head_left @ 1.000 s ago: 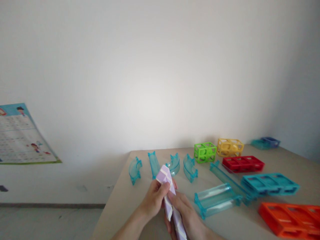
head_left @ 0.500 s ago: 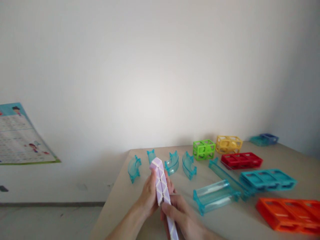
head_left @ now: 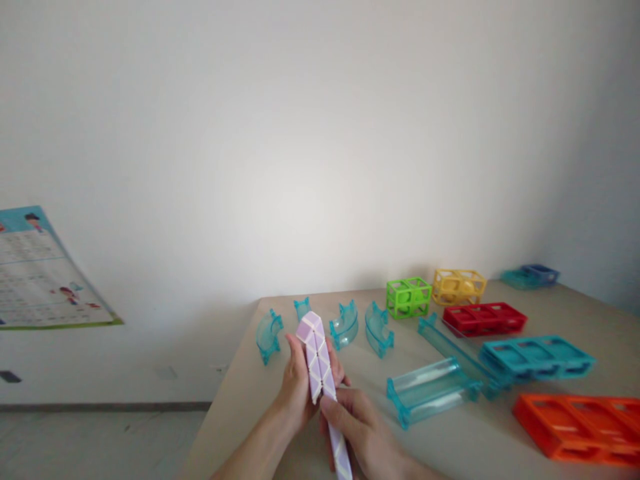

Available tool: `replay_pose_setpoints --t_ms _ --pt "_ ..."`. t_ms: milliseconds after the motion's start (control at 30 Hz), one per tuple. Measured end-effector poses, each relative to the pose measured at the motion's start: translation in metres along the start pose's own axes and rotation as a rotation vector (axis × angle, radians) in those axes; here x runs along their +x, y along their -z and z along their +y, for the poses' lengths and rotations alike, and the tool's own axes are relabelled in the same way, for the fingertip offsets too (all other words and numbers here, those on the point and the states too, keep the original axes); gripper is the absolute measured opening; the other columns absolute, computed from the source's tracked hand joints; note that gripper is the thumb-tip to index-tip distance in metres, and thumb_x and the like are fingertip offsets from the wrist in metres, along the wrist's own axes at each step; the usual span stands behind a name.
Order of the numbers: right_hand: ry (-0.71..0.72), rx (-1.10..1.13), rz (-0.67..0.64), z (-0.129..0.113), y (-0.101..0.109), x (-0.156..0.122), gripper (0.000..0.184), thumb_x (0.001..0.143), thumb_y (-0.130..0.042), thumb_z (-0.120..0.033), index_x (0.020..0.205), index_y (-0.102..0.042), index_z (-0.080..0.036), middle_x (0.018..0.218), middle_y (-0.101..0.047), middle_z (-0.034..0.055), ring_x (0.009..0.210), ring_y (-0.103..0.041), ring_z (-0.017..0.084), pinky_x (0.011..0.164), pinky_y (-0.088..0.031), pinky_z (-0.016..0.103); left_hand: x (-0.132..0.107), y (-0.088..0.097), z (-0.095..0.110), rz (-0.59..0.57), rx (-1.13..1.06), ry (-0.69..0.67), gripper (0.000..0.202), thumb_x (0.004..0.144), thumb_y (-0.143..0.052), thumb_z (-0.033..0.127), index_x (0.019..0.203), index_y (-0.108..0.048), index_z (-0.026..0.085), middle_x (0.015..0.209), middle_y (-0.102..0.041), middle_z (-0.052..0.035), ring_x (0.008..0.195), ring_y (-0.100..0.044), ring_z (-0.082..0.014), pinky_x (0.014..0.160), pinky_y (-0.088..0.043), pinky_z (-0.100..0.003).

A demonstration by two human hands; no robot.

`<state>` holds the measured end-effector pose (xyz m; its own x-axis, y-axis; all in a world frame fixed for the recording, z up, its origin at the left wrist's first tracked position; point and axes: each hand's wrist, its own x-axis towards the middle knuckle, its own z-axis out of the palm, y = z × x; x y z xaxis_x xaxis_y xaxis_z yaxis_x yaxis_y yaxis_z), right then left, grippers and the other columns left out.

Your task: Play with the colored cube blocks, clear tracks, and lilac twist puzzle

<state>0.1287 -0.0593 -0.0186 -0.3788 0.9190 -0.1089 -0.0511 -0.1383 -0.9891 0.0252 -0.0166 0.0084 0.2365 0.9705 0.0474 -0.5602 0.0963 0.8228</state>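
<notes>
A purple and white snake puzzle (head_left: 318, 360) is between my hands, folded double at its far end, with a single length running down toward me. My left hand (head_left: 296, 380) is closed round the folded part, its thumb along the left side and fingertips showing on the right. Lower down, my right hand (head_left: 357, 423) pinches the single length, thumb on top. Just beyond the puzzle lie curved clear-blue track pieces (head_left: 345, 325).
On the table (head_left: 235, 400) to the right are a straight clear-blue track piece (head_left: 433, 390), a green frame block (head_left: 409, 298), a yellow one (head_left: 459, 287), a red one (head_left: 485, 319), a teal one (head_left: 537, 357) and an orange one (head_left: 580, 427). A wall stands behind.
The folded end of the snake puzzle has tilted slightly left and turned a little. My left thumb has lifted off its edge and points more upward. My right hand keeps its grip.
</notes>
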Motion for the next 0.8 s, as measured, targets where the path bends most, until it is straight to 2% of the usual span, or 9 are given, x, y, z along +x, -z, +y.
replay_pose_setpoints --t_ms 200,333,433,533,700,800 --pt "0.185 -0.149 0.080 -0.010 0.003 -0.001 0.046 0.081 -0.051 -0.057 0.058 -0.043 -0.018 0.056 -0.031 -0.0042 0.053 -0.029 0.009 0.047 -0.022 0.024 0.003 0.007 -0.003 0.029 -0.002 0.049 0.079 0.076 -0.026 0.081 0.096 -0.064 0.014 0.056 -0.053 -0.0007 0.053 -0.051 -0.0151 0.056 -0.042 -0.028" --pt "0.209 -0.262 0.189 -0.019 0.006 -0.003 0.037 0.081 -0.054 -0.045 0.058 -0.044 -0.017 0.059 -0.029 -0.0030 0.056 -0.027 0.010 0.049 -0.020 0.025 0.006 0.009 -0.002 0.066 0.021 0.094 0.068 0.078 -0.041 0.074 0.099 -0.067 0.014 0.062 -0.058 -0.0017 0.053 -0.052 -0.0124 0.053 -0.039 -0.024" --pt "0.223 -0.293 0.252 -0.018 0.007 -0.004 0.037 0.082 -0.053 -0.043 0.059 -0.045 -0.016 0.060 -0.031 -0.0023 0.058 -0.029 0.011 0.050 -0.021 0.025 0.006 0.009 0.001 0.079 0.040 0.098 0.044 0.073 -0.069 0.053 0.092 -0.069 0.013 0.061 -0.056 0.0002 0.052 -0.049 -0.0093 0.052 -0.037 -0.021" --pt "0.266 -0.297 0.251 -0.014 0.008 -0.003 0.040 0.086 -0.048 -0.046 0.062 -0.049 -0.015 0.062 -0.033 -0.0018 0.060 -0.031 0.011 0.052 -0.022 0.025 0.004 0.010 0.004 0.050 0.072 0.078 0.032 0.065 -0.079 0.036 0.085 -0.070 0.012 0.061 -0.056 0.0006 0.053 -0.048 -0.0079 0.052 -0.035 -0.019" --pt "0.297 -0.297 0.220 -0.015 0.009 -0.005 0.041 0.089 -0.046 -0.047 0.072 -0.058 -0.012 0.065 -0.037 -0.0016 0.062 -0.033 0.012 0.053 -0.025 0.024 0.006 0.015 0.003 0.089 0.143 0.049 0.029 0.062 -0.080 0.036 0.067 -0.064 0.012 0.054 -0.052 0.0027 0.048 -0.043 -0.0059 0.049 -0.031 -0.018" --pt "0.288 -0.280 0.205 -0.017 0.008 -0.007 0.040 0.089 -0.048 -0.046 0.070 -0.056 -0.012 0.065 -0.036 -0.0021 0.061 -0.033 0.011 0.052 -0.024 0.024 0.008 0.020 0.003 0.104 0.190 0.046 0.032 0.062 -0.080 0.037 0.063 -0.062 0.011 0.052 -0.049 0.0037 0.047 -0.040 -0.0048 0.047 -0.029 -0.018"
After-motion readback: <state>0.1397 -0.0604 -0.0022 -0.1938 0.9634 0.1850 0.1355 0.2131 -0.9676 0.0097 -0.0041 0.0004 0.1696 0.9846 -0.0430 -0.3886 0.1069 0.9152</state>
